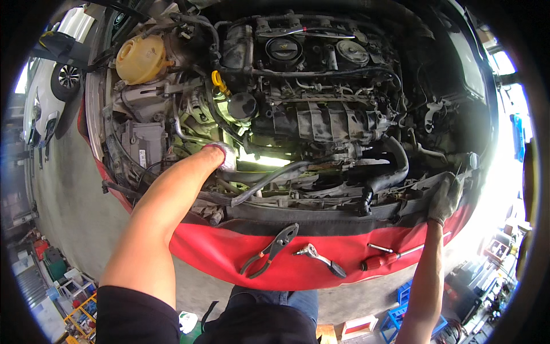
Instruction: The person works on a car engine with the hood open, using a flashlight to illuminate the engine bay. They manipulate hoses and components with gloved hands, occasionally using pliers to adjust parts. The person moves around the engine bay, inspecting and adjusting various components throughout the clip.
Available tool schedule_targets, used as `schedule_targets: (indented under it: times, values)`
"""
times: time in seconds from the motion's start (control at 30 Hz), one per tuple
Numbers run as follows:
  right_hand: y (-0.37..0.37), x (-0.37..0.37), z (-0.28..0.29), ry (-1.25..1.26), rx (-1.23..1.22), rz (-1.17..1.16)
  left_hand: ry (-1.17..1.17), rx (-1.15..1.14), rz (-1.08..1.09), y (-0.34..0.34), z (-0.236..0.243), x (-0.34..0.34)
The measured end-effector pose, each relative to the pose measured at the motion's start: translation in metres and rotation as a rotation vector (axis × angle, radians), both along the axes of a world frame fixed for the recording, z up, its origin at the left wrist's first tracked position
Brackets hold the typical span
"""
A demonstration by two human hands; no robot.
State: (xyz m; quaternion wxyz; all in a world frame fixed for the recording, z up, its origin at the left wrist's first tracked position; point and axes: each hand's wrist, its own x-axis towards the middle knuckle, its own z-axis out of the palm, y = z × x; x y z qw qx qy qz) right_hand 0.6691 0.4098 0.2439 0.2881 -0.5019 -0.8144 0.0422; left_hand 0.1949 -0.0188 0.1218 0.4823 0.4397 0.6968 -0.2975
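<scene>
My left hand [224,156], in a whitish glove, reaches down into the engine bay among hoses beside a brightly lit gap. Its fingers are hidden below the wrist. At the front right corner of the bay, my gloved right hand [447,198] rests on the front edge, fingers stretched forward and apparently holding nothing. A thick black hose [395,166] curves down between the two hands. Slip-joint pliers [272,249], a ratchet [321,259], a red-handled screwdriver [381,261] and a short metal bar [379,248] lie on the red fender cover [209,243] in front of me.
An orange-yellow coolant tank [141,58] sits at the far left, with a yellow dipstick handle [218,80] nearby. Another pair of pliers [295,31] lies on the engine top. A white car [44,100] stands beyond. Blue stands [395,321] and boxes are on the floor at lower right.
</scene>
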Motion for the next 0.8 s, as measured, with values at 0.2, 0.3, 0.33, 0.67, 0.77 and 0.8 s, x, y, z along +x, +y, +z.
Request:
schedule_targets:
  times: [0.2, 0.3, 0.33, 0.67, 0.77, 0.8]
  values:
    - [0.0, -0.002, -0.007, 0.026, 0.024, 0.069, 0.027, -0.06, -0.279, -0.002, -0.006, -0.011]
    - [-0.002, -0.003, -0.001, -0.034, 0.073, 0.14, 0.22, -0.013, -0.27, -0.007, 0.031, -0.041]
    - [0.001, 0.005, 0.005, -0.121, 0.09, 0.083, 0.257, -0.016, -0.265, 0.008, 0.064, -0.033]
    - [0.001, -0.005, -0.002, 0.002, 0.111, 0.061, 0.406, 0.242, -0.124, -0.04, 0.125, -0.011]
    - [0.007, -0.002, -0.001, 0.002, 0.11, 0.046, 0.493, 0.296, -0.102, -0.023, 0.119, 0.027]
    - [0.012, 0.0, -0.004, -0.012, 0.119, 0.061, 0.464, 0.231, -0.091, -0.022, 0.114, 0.033]
